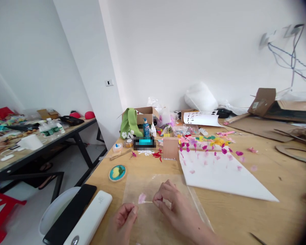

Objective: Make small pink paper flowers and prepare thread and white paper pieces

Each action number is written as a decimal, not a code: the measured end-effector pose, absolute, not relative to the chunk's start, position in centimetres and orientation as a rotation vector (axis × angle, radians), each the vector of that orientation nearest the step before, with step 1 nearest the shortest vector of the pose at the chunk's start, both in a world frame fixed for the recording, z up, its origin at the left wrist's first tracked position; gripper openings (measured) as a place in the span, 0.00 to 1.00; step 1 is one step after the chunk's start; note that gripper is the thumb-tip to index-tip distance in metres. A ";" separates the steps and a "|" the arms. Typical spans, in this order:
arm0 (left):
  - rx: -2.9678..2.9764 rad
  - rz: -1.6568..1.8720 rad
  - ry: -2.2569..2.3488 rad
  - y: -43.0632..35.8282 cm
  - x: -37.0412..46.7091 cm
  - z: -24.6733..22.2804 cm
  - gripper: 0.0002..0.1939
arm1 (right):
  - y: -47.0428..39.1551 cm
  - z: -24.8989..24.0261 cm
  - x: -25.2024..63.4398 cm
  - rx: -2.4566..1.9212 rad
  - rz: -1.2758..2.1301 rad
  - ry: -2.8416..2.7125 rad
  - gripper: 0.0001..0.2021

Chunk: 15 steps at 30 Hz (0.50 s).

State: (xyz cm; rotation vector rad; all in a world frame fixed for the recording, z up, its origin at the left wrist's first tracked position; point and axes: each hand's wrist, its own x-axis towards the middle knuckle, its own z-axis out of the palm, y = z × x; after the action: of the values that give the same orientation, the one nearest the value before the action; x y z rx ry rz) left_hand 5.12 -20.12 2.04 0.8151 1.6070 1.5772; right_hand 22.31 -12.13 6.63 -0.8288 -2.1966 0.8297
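Landmark: clear plastic sheet [153,185] on the wooden table [244,221]. Over its middle, the right hand [172,200] pinches one end of a thin pale stick [148,202] between thumb and fingertips. At the stick's other end, left of the right hand and above the sheet, is a pale pink petal [142,198]. Left hand [123,219]: over the sheet's near left part, fingers curled, thumb and forefinger together just beside the petal — cannot tell whether anything thin is pinched there.

Left of the sheet: a round teal piece with a yellow flower [117,173], beside its far left corner; nearer the person, a white oblong device [91,217] and a black one [70,214]. Right of and beyond the sheet: a white board [216,177], pink and magenta petals [205,148] scattered along its far side. Beyond the sheet: an upright brown block [170,148] and red pieces [157,154] — then a blue pump bottle [146,128].
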 end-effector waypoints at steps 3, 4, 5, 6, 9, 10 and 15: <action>0.802 1.562 1.571 -20.2 4.8 2.3 0.25 | -12.1 6.7 22.5 -0.834 0.823 -2.221 0.10; 0.799 1.545 1.558 -20.3 4.7 2.5 0.24 | -12.1 6.8 22.6 -0.832 0.837 -2.225 0.10; 0.795 1.521 1.543 -20.3 4.5 2.6 0.24 | -12.1 6.9 22.8 -0.826 0.859 -2.222 0.10; 0.787 1.497 1.531 -20.4 4.3 2.8 0.24 | -12.0 7.0 22.9 -0.818 0.883 -2.213 0.10; 0.759 1.473 1.506 -20.5 4.2 3.0 0.23 | -11.8 7.1 23.2 -0.787 0.928 -2.174 0.08; 0.752 1.485 1.503 -20.5 4.3 3.0 0.23 | -11.7 7.0 23.2 -0.782 0.923 -2.166 0.08; 0.727 1.571 1.518 -20.4 5.3 2.8 0.24 | -11.7 6.5 22.7 -0.788 0.847 -2.173 0.08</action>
State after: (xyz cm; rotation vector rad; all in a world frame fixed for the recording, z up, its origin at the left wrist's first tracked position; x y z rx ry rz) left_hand 5.30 -20.40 2.77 0.7271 1.5179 1.5713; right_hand 22.66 -11.72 6.53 -0.7876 -2.1734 0.8465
